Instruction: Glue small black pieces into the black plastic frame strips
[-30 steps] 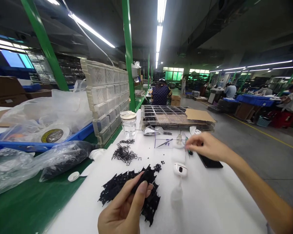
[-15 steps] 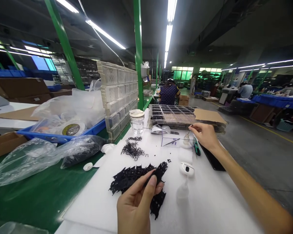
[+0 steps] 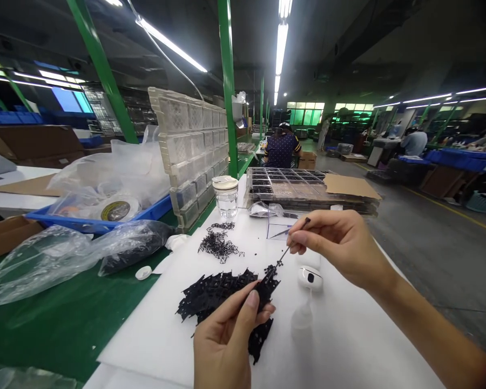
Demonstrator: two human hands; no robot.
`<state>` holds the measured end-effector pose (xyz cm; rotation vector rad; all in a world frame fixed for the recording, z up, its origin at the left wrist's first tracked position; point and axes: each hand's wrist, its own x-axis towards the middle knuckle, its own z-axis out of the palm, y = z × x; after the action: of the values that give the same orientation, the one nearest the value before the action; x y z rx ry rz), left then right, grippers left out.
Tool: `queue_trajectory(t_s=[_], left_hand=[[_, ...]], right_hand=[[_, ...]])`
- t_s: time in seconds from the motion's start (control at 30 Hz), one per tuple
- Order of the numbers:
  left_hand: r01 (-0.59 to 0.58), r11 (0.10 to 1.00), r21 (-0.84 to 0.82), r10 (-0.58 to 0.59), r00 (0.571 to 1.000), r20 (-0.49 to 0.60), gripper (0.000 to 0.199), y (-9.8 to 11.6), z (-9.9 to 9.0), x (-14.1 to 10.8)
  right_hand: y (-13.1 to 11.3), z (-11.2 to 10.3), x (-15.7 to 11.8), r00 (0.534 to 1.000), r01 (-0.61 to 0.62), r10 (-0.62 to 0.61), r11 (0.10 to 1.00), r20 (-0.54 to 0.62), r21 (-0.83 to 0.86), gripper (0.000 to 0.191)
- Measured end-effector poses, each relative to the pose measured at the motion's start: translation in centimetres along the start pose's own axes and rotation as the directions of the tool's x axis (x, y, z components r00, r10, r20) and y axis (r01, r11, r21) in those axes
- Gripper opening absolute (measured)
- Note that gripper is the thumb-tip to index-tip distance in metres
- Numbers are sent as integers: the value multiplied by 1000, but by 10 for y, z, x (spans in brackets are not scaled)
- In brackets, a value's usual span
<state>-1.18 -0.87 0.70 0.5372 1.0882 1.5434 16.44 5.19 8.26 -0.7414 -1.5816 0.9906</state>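
Pinched between the thumb and fingers of my left hand (image 3: pixel 230 329) is a flat black plastic part (image 3: pixel 267 292). My right hand (image 3: pixel 336 243) grips a thin dark stick (image 3: pixel 282 256), its lower tip at the far end of that part; whether they touch I cannot tell. Beneath and left of my left hand lies a heap of black plastic parts (image 3: pixel 214 294). Farther back is a pile of thin black wire-like pieces (image 3: pixel 218 246). A small white case (image 3: pixel 310 277) sits below my right hand. Behind the fingers stands a clear open tray (image 3: pixel 276 229).
A lidded clear jar (image 3: pixel 227 199) stands at the back of the white sheet (image 3: pixel 146 346). Stacked compartment trays (image 3: pixel 291 183) lie behind. To the left are a clear drawer rack (image 3: pixel 194 146), a blue bin (image 3: pixel 101 224) and plastic bags (image 3: pixel 133 248). A person (image 3: pixel 282 148) sits farther away.
My right hand has come left and nearer from beside the clear tray, and the thin stick now reaches down to the black part. My left hand keeps its grip, almost in place.
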Motion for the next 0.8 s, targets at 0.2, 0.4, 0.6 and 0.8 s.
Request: queue_trajectory(t_s=[0.2, 0.4, 0.6, 0.8], left_hand=[[-10, 1000, 7, 10, 999, 43, 37, -1, -1, 1], [-7, 1000, 6, 7, 1000, 30, 38, -3, 0, 1], [8, 1000, 6, -8, 1000, 21, 40, -2, -1, 2], [4, 1000, 16, -4, 1000, 14, 41, -3, -1, 4]], right_hand=[[4, 5, -1, 998, -7, 7, 1000, 69, -8, 8], [2, 5, -3, 999, -2, 2, 1000, 40, -4, 8], [4, 3, -2, 992, -35, 38, 999, 118, -24, 8], [7, -1, 0, 997, -22, 20, 999, 75, 26, 6]])
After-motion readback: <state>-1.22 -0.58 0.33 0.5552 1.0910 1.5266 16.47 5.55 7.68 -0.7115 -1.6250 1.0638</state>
